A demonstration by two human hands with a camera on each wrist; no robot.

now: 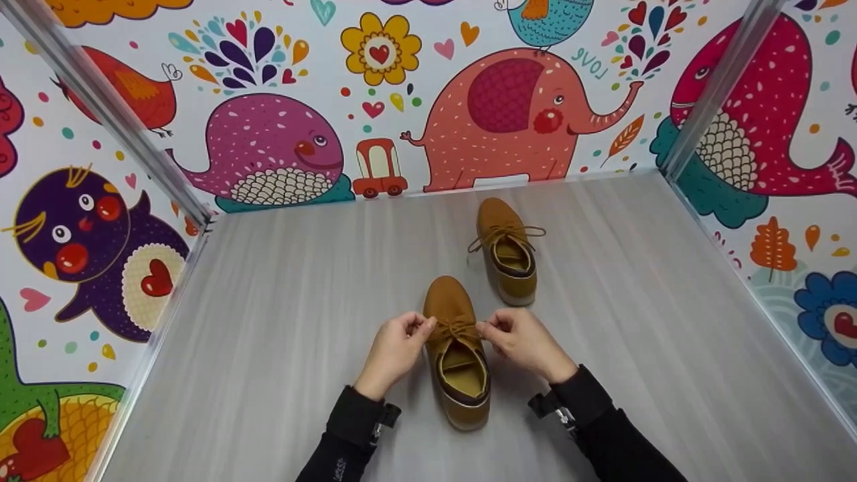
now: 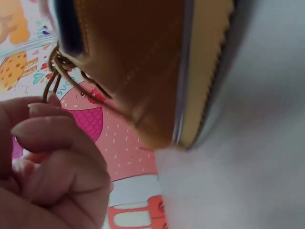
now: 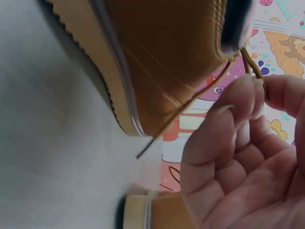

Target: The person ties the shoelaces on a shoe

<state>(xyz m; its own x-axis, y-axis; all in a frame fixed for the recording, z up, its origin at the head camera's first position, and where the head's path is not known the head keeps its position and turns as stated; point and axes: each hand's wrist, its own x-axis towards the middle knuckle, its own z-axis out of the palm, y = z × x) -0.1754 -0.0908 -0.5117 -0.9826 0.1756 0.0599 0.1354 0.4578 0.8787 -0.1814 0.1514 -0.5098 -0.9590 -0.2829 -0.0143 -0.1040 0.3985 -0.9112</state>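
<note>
A tan lace-up shoe (image 1: 447, 294) stands on the grey floor, toe pointing away from me. At its left side my left hand (image 1: 394, 348) pinches a loop of the brown shoelace (image 2: 51, 87) between thumb and fingertips. Opposite, my right hand (image 1: 529, 343) pinches another loop of the lace (image 3: 252, 64). The two loops spread sideways from a knot (image 1: 458, 329) over the shoe's tongue. One loose lace end (image 3: 159, 134) hangs down the shoe's right side in the right wrist view. Both hands are level with the knot.
A matching shoe (image 1: 497, 214), its lace tied in a bow, stands ahead and to the right. Walls with cartoon animals, including an elephant (image 1: 495, 147), enclose the grey floor (image 1: 288, 301) at the back and both sides. Metal strips (image 1: 720, 87) line the corners.
</note>
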